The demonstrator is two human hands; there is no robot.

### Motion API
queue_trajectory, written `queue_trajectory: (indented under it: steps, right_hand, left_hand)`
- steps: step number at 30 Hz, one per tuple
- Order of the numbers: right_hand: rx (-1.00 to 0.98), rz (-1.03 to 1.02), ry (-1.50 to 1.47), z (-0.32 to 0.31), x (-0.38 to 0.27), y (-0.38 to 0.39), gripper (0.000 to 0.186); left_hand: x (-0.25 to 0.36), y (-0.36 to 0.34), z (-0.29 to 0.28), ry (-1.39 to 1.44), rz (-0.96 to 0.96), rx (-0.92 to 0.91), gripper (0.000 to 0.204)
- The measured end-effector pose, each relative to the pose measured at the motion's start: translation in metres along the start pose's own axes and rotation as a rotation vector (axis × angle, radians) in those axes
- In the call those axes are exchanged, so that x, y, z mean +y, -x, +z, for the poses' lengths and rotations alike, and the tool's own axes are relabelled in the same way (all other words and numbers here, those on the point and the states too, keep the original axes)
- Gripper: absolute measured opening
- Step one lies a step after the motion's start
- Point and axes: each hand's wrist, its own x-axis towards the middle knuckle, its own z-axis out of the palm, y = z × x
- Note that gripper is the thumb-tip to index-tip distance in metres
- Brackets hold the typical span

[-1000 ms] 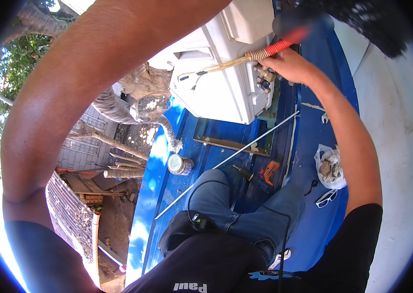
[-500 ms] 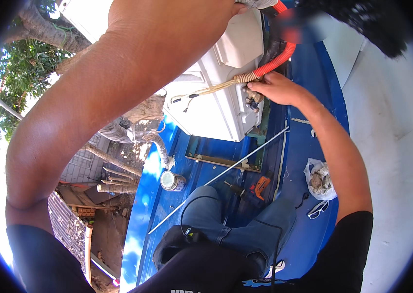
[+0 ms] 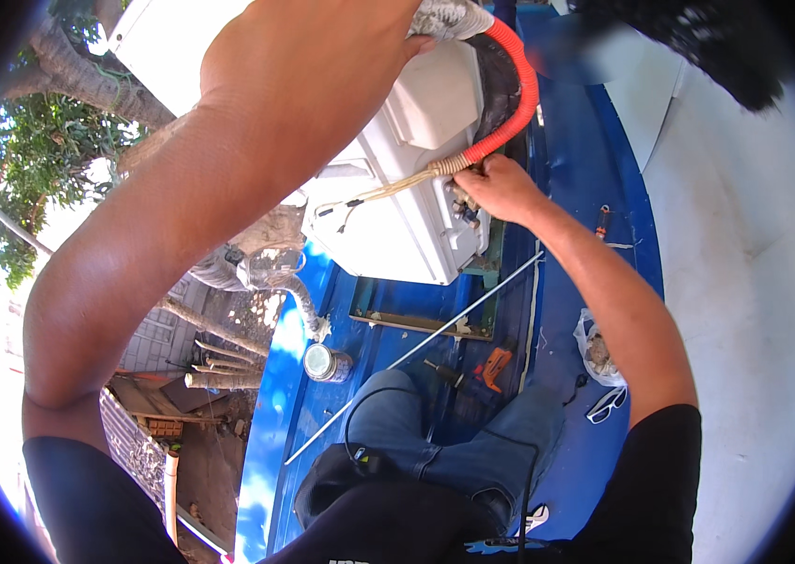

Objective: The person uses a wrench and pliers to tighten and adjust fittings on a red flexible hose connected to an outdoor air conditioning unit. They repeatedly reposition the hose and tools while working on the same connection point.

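The red hose (image 3: 530, 85) at 1 o'clock is what changes most. One second ago only a short part of it was visible, running up into a blur; now it makes a clear, wide arc from the grey wrapped pipe (image 3: 449, 19) at 12 o'clock down to the right hand (image 3: 503, 188). The left hand (image 3: 317, 47), at 11 o'clock, has come further into view, with one finger near the wrapped pipe; its other fingers are not visible, so I cannot tell how far it is closed or what it holds.

The right hand, between 1 and 2 o'clock, stays at the brass valves (image 3: 465, 211), just under the tan end of the hose. Its fingers are curled in, but I cannot tell if they grip a valve or the hose. The white box (image 3: 388, 244) sits at 12 o'clock, lower in the view than before, as does the paint can (image 3: 320, 362) between 7 and 8 o'clock, so probably the head has moved. The work in hand appears to remain at the hose and valves; the orange tool (image 3: 493, 368), between 4 and 5 o'clock, lies untouched.
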Motion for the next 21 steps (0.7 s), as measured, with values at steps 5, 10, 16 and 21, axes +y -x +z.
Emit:
queue_trajectory:
  steps: [5,10,16,21]
  right_hand:
    - [0.087,0.090,0.201,0.009,-0.018,0.004,0.050]
    - [-0.024,-0.020,0.159,-0.005,-0.016,0.013,0.047]
    - [0.058,-0.064,-0.180,0.009,0.002,0.009,0.041]
    - [0.128,0.034,0.029,0.019,0.000,0.008,0.047]
  left_hand:
    - [0.007,0.001,0.008,0.228,-0.175,0.038,0.036]
    - [0.004,0.001,0.005,0.192,-0.149,0.076,0.039]
    - [-0.005,-0.007,-0.011,-0.093,-0.002,-0.252,0.043]
    - [-0.004,-0.006,-0.007,0.350,-0.144,-0.228,0.042]
